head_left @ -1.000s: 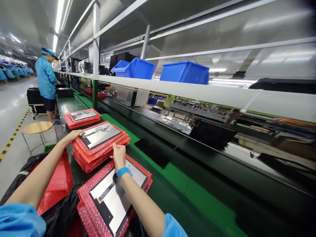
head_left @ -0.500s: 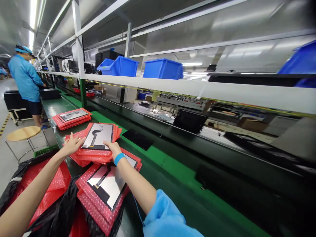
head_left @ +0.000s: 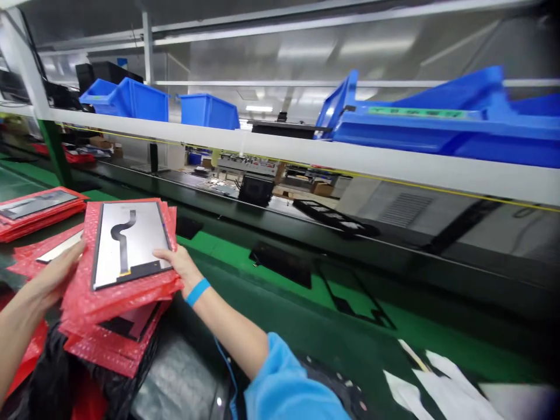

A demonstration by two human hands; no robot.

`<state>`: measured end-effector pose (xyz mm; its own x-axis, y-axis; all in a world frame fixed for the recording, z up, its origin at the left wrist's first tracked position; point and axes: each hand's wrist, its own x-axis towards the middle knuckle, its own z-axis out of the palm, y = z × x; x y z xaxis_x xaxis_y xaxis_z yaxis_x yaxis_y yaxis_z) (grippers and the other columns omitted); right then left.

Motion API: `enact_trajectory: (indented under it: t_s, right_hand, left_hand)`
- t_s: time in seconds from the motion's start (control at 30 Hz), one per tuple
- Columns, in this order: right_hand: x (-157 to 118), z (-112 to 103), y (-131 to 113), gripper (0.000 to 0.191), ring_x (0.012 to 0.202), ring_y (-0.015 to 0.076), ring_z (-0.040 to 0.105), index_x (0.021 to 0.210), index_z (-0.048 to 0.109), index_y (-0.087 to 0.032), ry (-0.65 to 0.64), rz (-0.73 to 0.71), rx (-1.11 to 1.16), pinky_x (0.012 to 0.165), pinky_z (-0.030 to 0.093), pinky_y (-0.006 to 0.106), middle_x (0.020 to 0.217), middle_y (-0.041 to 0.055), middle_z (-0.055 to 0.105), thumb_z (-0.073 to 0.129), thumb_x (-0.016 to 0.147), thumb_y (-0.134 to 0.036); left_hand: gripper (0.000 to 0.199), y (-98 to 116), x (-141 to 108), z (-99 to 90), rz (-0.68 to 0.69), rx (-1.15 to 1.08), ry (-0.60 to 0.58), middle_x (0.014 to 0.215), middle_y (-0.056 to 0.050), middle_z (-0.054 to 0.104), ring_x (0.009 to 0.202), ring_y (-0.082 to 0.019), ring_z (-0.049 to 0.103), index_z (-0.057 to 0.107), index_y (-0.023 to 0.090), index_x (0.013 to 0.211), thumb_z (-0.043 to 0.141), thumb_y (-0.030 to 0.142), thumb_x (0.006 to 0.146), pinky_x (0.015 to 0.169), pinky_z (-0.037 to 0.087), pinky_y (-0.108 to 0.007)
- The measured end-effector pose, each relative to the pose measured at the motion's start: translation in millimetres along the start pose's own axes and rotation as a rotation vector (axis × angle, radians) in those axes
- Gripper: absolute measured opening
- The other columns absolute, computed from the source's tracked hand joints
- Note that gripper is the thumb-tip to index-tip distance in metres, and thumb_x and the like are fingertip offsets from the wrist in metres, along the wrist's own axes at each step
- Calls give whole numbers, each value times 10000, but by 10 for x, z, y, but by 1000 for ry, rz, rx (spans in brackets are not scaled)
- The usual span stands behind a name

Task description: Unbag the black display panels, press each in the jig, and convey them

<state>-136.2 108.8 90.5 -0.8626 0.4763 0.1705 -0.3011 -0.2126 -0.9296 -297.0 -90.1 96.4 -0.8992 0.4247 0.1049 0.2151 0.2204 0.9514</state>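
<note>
A stack of red bubble-wrap bags (head_left: 83, 297) is held between my two hands, with an LCD panel (head_left: 144, 242) lying on top. The panel's silvery back faces up and carries a curved dark flex cable. My right hand (head_left: 181, 265) grips the stack's right edge, its thumb on the panel and the other fingers hidden beneath. Along the left edge my left hand (head_left: 59, 271) is closed against the bags, its fingertips partly hidden. Beneath the held stack, another dark-edged panel (head_left: 131, 324) shows among more red bags.
Another pile of bagged panels (head_left: 44, 204) lies at the far left. Black plastic (head_left: 52, 361) is at lower left. Dark panels (head_left: 280, 265) rest on the green bench, and white sheets (head_left: 441, 379) at lower right. Blue bins (head_left: 420, 125) stand on the shelf above.
My view has swung right and the co-worker has left it. The upper stack is now gripped in both hands, raised and brought closer, overlapping the lower stack. My left hand has closed in on its edge.
</note>
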Motion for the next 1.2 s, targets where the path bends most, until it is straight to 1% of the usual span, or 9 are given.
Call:
enact_trajectory:
  t_s: [0.1,0.23,0.37,0.47,0.63,0.8,0.87,1.0,1.2]
  right_hand:
    - [-433,-527,-453,601,862,223,649,1026,669,-185,-36,-71,-117,785,530,332,962,8,704,896,511,-394]
    - [-949,-1230,-938,678,840,192,628,1141,613,-232,50,-158,-308,803,498,309,1008,-20,670,907,531,-256]
    - [-1325,-1743,-897,749,661,170,580,1202,514,-235,208,-204,-431,718,487,308,705,-86,598,891,555,-243]
    - [-1494,-1967,-639,667,673,178,583,1102,542,-226,329,-253,-472,732,494,322,699,-81,588,886,534,-292]
    - [-1523,-2156,-459,554,896,260,669,1036,584,-208,441,-316,-473,860,512,402,951,43,705,864,594,-391]
    - [-1401,-2211,-643,681,1054,288,672,1232,531,-229,496,-369,-418,976,483,457,1126,83,710,844,661,-427]
    - [-1385,-2213,-685,713,1054,299,676,1242,541,-227,502,-373,-413,980,485,470,1117,85,718,860,638,-433]
    - [-1419,-2201,-683,676,1021,310,689,1189,591,-222,489,-361,-420,951,506,478,1070,82,735,877,610,-422]
    - [-1475,-2197,-650,541,968,318,700,1034,653,-201,470,-339,-423,921,513,478,967,84,752,883,594,-416]
  left_hand:
    - [783,236,-284,546,62,-265,-225,996,-84,760,986,-304,679,672,154,1120,655,790,664,829,564,-421]
    - [745,470,-656,1468,211,-532,-302,1252,-79,673,1158,-257,622,596,198,1249,844,528,628,1016,495,-376]
    - [517,463,-909,2212,297,-630,-417,1260,-93,646,1185,-247,596,616,159,1183,792,391,755,1050,464,-447]
    - [339,363,-1002,2533,346,-618,-518,1223,-91,636,1121,-233,617,614,147,1166,670,328,885,980,501,-482]
    - [311,410,-921,2704,441,-527,-610,1149,-82,653,1028,-215,644,622,141,1137,646,344,903,916,533,-455]
    - [858,857,-713,2672,589,-478,-537,1413,-115,528,1252,-258,551,309,222,1472,764,418,772,1068,437,-441]
    - [927,1036,-649,2632,635,-414,-537,1388,-104,555,1239,-254,563,301,217,1472,791,449,720,1072,431,-410]
    - [563,1337,-552,2523,754,-197,-638,1166,-82,677,1076,-242,639,617,163,1182,780,455,729,985,481,-419]
    - [303,1661,-538,2499,919,91,-704,934,-30,675,858,-175,644,660,132,939,663,426,870,808,532,-367]
